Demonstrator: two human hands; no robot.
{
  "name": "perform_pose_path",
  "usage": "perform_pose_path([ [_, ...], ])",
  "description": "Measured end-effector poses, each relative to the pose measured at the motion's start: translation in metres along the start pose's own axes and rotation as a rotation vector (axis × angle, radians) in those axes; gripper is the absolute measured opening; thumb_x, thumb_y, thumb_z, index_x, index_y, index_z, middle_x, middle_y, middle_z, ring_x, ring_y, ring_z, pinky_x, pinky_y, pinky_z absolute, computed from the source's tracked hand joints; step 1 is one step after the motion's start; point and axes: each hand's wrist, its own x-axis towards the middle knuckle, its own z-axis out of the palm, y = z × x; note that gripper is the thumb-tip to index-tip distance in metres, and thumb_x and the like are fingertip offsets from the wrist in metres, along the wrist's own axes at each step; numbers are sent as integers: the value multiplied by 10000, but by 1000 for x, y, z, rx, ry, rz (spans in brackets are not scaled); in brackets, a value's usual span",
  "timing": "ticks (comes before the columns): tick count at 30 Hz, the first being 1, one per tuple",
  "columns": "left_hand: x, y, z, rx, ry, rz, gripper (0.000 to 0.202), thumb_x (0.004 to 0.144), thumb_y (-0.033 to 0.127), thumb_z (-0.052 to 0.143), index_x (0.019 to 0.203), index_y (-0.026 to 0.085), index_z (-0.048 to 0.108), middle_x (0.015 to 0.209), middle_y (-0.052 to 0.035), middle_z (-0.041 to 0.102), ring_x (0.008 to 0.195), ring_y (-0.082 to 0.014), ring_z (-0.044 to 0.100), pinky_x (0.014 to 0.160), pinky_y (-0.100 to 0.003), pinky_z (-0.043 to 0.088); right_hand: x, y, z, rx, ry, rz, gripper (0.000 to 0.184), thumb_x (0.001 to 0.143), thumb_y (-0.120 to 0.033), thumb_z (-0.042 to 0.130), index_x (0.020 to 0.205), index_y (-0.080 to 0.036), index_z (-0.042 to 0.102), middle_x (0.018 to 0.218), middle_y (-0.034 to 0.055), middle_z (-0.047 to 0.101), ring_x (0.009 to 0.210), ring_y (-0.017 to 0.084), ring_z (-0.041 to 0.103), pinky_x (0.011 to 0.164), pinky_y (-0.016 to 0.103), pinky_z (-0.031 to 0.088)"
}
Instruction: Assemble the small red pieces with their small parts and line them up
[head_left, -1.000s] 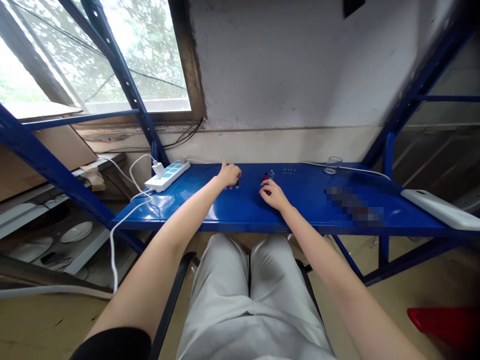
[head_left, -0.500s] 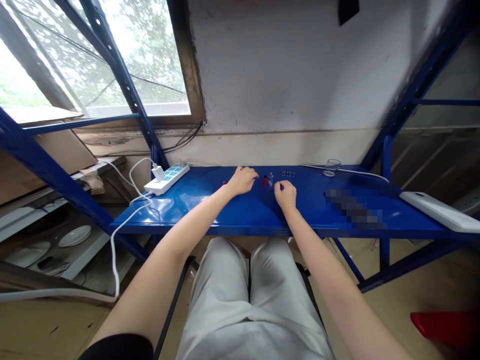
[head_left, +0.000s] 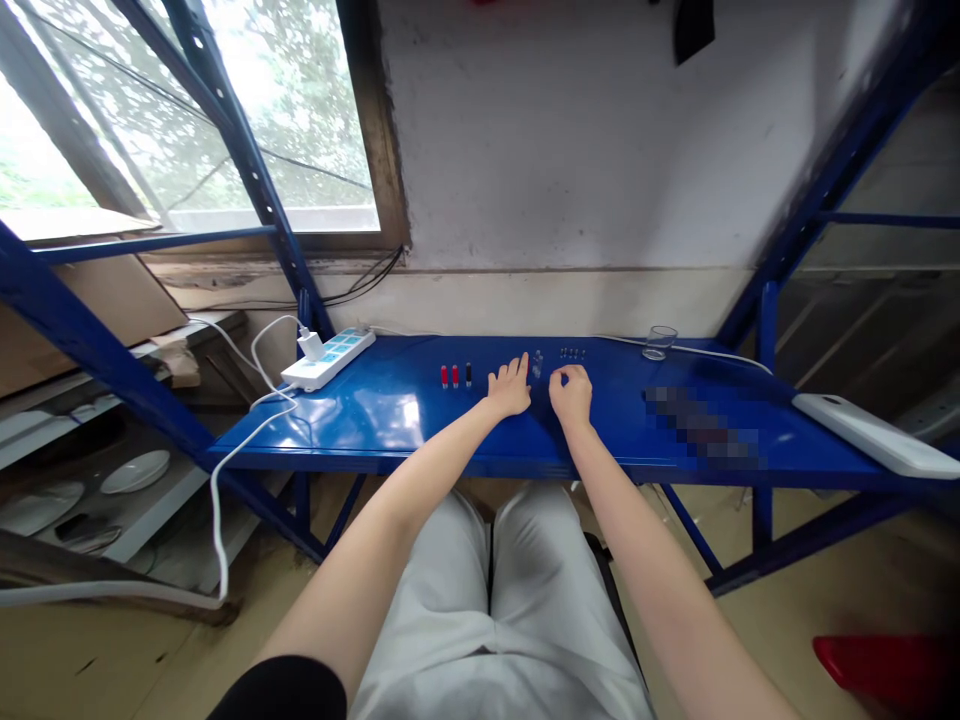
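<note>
My left hand (head_left: 511, 387) lies on the blue shelf (head_left: 390, 420) with its fingers stretched forward, next to a small clear piece (head_left: 538, 362). To its left stand two small red pieces (head_left: 449, 376) and a black one (head_left: 469, 374) in a row. My right hand (head_left: 572, 390) rests just right of the left one, fingers curled in a loose pinch; what it holds, if anything, is too small to name. A row of tiny dark parts (head_left: 571, 353) sits just beyond it.
A white power strip (head_left: 328, 358) with a plugged white cable lies at the shelf's back left. A small glass (head_left: 659, 342) stands at the back right, a white flat device (head_left: 874, 434) at the far right. Blue rack posts flank the shelf.
My left hand left the red and black pieces standing in a row and moved right toward the clear piece. My right hand shifted right and back. The camera tipped slightly.
</note>
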Motion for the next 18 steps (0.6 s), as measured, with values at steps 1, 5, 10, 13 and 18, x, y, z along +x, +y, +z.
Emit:
perform_pose_path([
  [1, 2, 1, 3, 2, 30, -8, 666, 836, 262, 334, 1444, 170, 79, 1470, -117, 241, 1258, -323, 308, 977, -527, 288, 0, 0, 0, -5, 6, -3, 234, 775, -229, 384, 745, -148, 601, 892, 125, 594, 811, 207, 541, 756, 332, 432],
  [5, 8, 3, 12, 41, 64, -35, 619, 836, 232, 347, 1427, 180, 172, 1460, -118, 260, 1251, -326, 311, 968, -524, 292, 0, 0, 0, -41, -16, -5, 234, 778, -224, 380, 756, -144, 599, 931, 135, 582, 843, 217, 535, 768, 343, 426],
  [10, 10, 3, 12, 131, 192, 35, 455, 819, 158, 401, 1274, 144, 427, 1325, -154, 420, 1169, -300, 387, 923, -460, 333, -1, -2, -1, -137, -75, -22, 254, 785, -234, 384, 768, -149, 622, 958, 129, 596, 919, 245, 514, 814, 374, 391],
  [13, 12, 2, 8, 171, 262, 78, 304, 836, 129, 389, 1104, 130, 531, 1176, -152, 509, 1087, -271, 443, 883, -417, 350, -2, -2, 0, -216, -146, -6, 265, 783, -238, 393, 776, -151, 643, 996, 129, 597, 964, 257, 493, 822, 387, 375],
  [18, 13, -2, 1, 163, 270, 89, 221, 854, 119, 374, 983, 124, 554, 1045, -145, 559, 1015, -247, 490, 843, -369, 366, -4, -2, 4, -354, -310, -18, 281, 787, -256, 421, 858, -175, 680, 1123, 122, 575, 1112, 277, 421, 892, 431, 330],
])
